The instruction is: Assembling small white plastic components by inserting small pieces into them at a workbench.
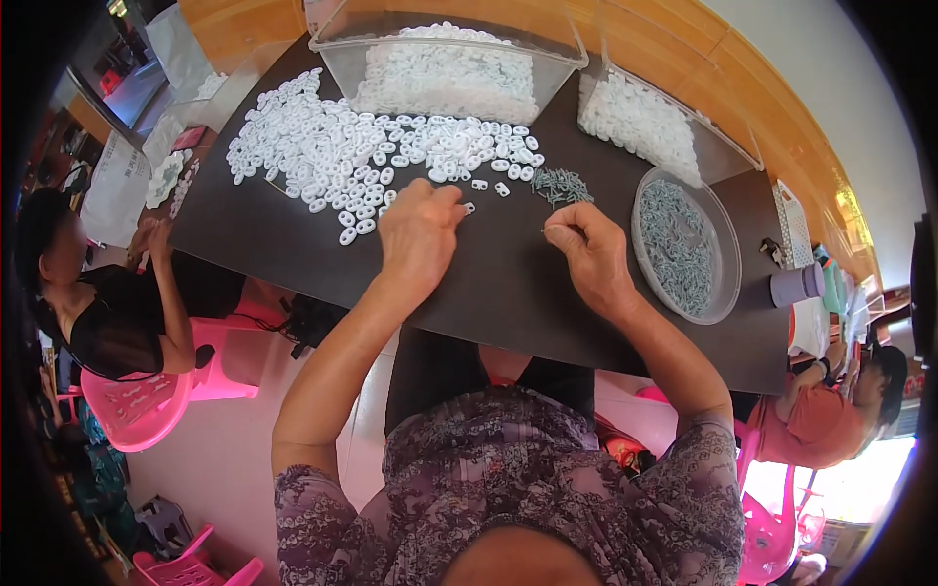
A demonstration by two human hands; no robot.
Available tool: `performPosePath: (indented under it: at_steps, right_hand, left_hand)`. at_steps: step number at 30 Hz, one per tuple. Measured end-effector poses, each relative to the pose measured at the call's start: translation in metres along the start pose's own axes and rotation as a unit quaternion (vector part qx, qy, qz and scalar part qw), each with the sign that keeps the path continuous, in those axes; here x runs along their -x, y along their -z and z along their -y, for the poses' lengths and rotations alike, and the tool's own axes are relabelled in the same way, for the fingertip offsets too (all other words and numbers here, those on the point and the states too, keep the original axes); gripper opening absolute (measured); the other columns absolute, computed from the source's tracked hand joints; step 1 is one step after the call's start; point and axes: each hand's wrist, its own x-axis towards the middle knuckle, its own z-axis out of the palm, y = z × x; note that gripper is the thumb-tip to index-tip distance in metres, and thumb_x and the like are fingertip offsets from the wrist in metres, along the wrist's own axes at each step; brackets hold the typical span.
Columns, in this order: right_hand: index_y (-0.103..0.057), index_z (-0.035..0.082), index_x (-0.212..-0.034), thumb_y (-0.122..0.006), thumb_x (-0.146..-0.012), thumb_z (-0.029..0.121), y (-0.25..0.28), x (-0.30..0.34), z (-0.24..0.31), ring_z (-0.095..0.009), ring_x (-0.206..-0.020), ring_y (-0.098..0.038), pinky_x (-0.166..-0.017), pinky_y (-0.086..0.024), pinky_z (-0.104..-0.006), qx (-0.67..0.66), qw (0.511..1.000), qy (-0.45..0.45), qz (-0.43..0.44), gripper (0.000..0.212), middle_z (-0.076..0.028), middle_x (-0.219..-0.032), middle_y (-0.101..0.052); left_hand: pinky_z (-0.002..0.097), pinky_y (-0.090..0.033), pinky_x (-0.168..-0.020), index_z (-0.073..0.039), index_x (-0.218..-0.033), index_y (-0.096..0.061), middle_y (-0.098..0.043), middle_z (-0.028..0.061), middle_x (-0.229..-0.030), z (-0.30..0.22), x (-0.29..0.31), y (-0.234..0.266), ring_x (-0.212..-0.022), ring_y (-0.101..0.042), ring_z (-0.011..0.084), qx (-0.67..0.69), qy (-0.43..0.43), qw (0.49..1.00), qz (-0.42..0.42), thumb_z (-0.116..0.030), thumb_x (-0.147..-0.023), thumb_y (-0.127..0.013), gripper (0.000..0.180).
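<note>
My left hand (420, 232) is closed, its fingers curled and pinched at the tips on a small white plastic piece with two holes (470, 208). Just beyond it spreads a big heap of the same white two-hole pieces (322, 137), with a few loose ones at its near edge. To the right, my right hand (594, 256) pinches thumb and forefinger together; a tiny tip pokes out, too small to name. Beside that hand lies a small pile of grey screws (561, 186). A round clear tub (725, 256) full of such screws stands further right.
Two clear plastic bins (327, 63) (738, 156) of white pieces stand along the far side of the dark table (508, 303). A purple-grey cylinder (796, 284) is at the right edge. One person (122, 317) sits at the left, another (816, 415) at the right.
</note>
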Motion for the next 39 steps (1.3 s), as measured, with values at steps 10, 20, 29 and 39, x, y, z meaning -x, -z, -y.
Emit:
performPosePath:
  at_steps: [10, 20, 29, 39]
  right_hand:
    - [-0.060, -0.002, -0.083, -0.062, -0.080, 0.005, -0.003, -0.001, 0.004, -0.019, -0.067, -0.059, -0.062, -0.047, -0.0301, -0.046, 0.997, -0.055, 0.027, 0.008, -0.012, -0.074, -0.061]
    - [-0.060, -0.001, -0.087, -0.065, -0.079, 0.004, -0.001, 0.007, 0.011, -0.008, -0.068, -0.056, -0.063, -0.047, -0.0236, -0.079, 0.990, -0.109, 0.038, 0.010, -0.004, -0.075, -0.062]
    - [-0.059, 0.000, -0.094, -0.065, -0.080, 0.003, -0.014, 0.024, 0.035, -0.006, -0.077, -0.057, -0.068, -0.046, -0.0207, -0.257, 0.955, -0.134, 0.061, 0.016, -0.002, -0.083, -0.062]
    - [-0.059, 0.000, -0.095, -0.064, -0.081, 0.003, -0.020, 0.035, 0.039, -0.005, -0.076, -0.055, -0.067, -0.045, -0.0211, -0.229, 0.968, -0.095, 0.038, 0.015, -0.001, -0.083, -0.061]
  left_hand:
    - [0.0419, -0.048, -0.065, 0.001, -0.077, -0.057, -0.055, 0.0185, -0.080, -0.009, -0.020, -0.012, -0.077, -0.057, 0.0339, -0.101, -0.073, 0.984, 0.125, 0.004, -0.065, -0.058, 0.013]
    - [0.0376, -0.046, -0.060, -0.002, -0.086, -0.060, -0.059, 0.0125, -0.075, -0.024, 0.009, 0.004, -0.069, -0.060, 0.0268, 0.015, -0.064, 0.993, 0.095, -0.003, -0.075, -0.062, 0.012]
    - [0.0192, -0.043, -0.050, 0.004, -0.089, -0.061, -0.061, 0.0072, -0.075, -0.054, 0.043, 0.025, -0.059, -0.056, 0.0085, 0.590, 0.350, 0.719, 0.109, -0.003, -0.085, -0.061, 0.009]
    - [0.0183, -0.043, -0.051, 0.003, -0.094, -0.061, -0.061, 0.0053, -0.079, -0.066, 0.059, 0.028, -0.061, -0.055, 0.0069, 0.594, 0.333, 0.728, 0.076, -0.005, -0.088, -0.059, 0.011]
